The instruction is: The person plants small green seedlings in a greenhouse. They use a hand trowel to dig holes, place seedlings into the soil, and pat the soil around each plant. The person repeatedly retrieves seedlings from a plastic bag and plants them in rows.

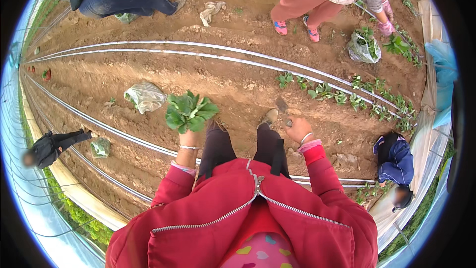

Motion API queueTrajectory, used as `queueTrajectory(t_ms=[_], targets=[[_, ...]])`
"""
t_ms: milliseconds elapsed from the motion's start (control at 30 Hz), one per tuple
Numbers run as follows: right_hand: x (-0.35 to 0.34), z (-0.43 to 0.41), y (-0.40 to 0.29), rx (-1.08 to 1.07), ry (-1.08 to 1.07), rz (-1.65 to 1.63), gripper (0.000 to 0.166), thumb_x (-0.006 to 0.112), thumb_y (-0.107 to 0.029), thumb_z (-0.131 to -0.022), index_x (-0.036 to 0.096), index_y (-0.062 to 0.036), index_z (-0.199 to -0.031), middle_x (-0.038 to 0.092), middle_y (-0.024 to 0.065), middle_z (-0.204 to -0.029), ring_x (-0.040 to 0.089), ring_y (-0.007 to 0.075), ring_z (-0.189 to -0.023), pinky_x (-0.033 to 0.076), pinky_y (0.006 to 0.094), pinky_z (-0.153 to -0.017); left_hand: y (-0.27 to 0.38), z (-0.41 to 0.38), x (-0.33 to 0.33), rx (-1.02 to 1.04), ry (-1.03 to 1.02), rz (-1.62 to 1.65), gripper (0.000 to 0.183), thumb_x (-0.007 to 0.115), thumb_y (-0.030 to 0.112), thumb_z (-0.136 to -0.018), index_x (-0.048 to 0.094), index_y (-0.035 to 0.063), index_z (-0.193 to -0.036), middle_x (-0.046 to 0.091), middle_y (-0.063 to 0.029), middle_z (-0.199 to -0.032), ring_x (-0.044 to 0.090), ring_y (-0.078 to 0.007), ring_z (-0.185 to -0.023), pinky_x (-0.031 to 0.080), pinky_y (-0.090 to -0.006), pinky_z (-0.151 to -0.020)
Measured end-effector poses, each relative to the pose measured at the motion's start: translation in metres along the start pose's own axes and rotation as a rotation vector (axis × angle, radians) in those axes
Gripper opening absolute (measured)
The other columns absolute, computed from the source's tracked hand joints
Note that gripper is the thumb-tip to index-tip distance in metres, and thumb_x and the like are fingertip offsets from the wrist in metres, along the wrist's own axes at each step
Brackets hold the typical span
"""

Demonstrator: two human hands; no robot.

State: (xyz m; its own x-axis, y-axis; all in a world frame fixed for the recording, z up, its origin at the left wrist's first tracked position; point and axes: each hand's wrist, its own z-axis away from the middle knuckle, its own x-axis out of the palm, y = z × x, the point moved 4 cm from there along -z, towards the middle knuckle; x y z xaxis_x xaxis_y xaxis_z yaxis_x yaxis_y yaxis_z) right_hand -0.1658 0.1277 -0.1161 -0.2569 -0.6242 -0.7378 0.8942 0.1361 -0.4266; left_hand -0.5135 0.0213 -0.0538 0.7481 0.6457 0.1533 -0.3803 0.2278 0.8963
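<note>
A bunch of leafy green seedlings (190, 111) is gripped in my left hand (192, 138), leaves up and some thin roots showing at its right side. My right hand (298, 129) is closed around the handle of a small trowel (282, 104), whose blade points up the picture over the soil. Left of the bunch, a clear plastic bag (145, 97) with some green in it lies on the soil. A row of planted seedlings (340, 97) runs beside the white drip lines, up and to the right of my right hand.
White drip lines (238, 59) cross the soil bed ahead; more run behind my legs. A co-worker in pink gloves (386, 28) bends by another seedling bag (363, 46). Other people are at upper left, far left and lower right. Plastic greenhouse walls (438, 78) edge the ground.
</note>
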Motion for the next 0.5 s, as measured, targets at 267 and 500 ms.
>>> queueTrajectory(t_ms=[267,500], targets=[[0.033,-0.137,0.050,0.010,-0.153,0.062,0.021,0.061,-0.032,-0.077,0.068,-0.0123,-0.080,0.064,0.0171,-0.070,0.063,0.0366,-0.069,0.052,0.0455,-0.065,-0.202,-0.058,0.023,-0.340,0.132,0.206,0.031,0.054,0.000,-0.088,0.053,0.0079,-0.118,0.060,-0.0040,-0.109,0.058,-0.0150,-0.089,0.048,-0.0286,-0.065],[0.163,-0.309,0.101,-0.109,-0.256,0.147,0.019,0.060,-0.025,-0.078,0.067,-0.0078,-0.077,0.065,0.0187,-0.069,0.064,0.0344,-0.064,0.053,0.0446,-0.063,-0.363,-0.101,-0.021,-0.587,0.243,0.296,0.038,0.059,0.001,-0.086,0.050,0.0120,-0.121,0.058,-0.0039,-0.113,0.059,-0.0192,-0.096,0.049,-0.0321,-0.069]])
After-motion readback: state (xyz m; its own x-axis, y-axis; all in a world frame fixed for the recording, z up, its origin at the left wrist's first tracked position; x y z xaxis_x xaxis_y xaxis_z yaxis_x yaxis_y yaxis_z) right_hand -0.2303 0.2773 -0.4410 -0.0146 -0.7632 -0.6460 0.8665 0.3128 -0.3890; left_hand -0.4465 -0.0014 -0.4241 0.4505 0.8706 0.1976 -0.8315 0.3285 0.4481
